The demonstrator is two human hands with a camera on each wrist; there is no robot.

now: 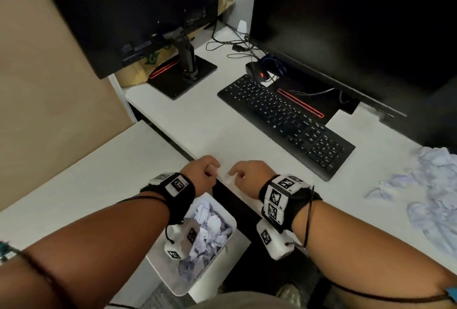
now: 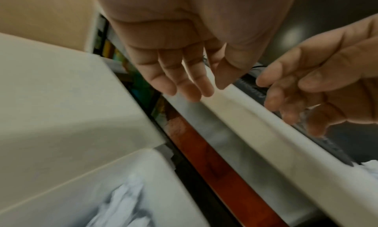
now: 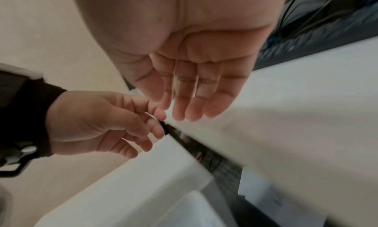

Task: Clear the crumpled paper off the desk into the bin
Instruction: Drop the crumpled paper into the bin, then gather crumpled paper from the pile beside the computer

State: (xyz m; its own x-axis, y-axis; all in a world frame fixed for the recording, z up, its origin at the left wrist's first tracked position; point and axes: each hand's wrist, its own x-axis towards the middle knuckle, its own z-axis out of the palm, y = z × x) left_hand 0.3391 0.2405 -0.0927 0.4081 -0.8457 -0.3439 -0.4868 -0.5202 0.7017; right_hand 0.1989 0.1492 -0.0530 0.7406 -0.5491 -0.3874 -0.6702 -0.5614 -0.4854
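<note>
A heap of crumpled white paper (image 1: 432, 185) lies on the white desk (image 1: 210, 130) at the right edge of the head view. Below the desk's front edge stands a white bin (image 1: 170, 279) with crumpled paper (image 1: 212, 229) inside; it also shows in the left wrist view, bin (image 2: 159, 182) and paper (image 2: 122, 206). My left hand (image 1: 202, 170) and right hand (image 1: 244, 172) hover close together at the desk's front edge, above the bin's far side. The wrist views show the left hand (image 2: 184, 78) and right hand (image 3: 190, 93) with relaxed fingers and nothing in them.
A black keyboard (image 1: 284, 123) lies diagonally behind the hands, with a mouse (image 1: 257, 71) and cables beyond it. Two dark monitors (image 1: 346, 24) stand at the back. A lower white surface (image 1: 99, 172) adjoins the desk on the left, beside a beige wall.
</note>
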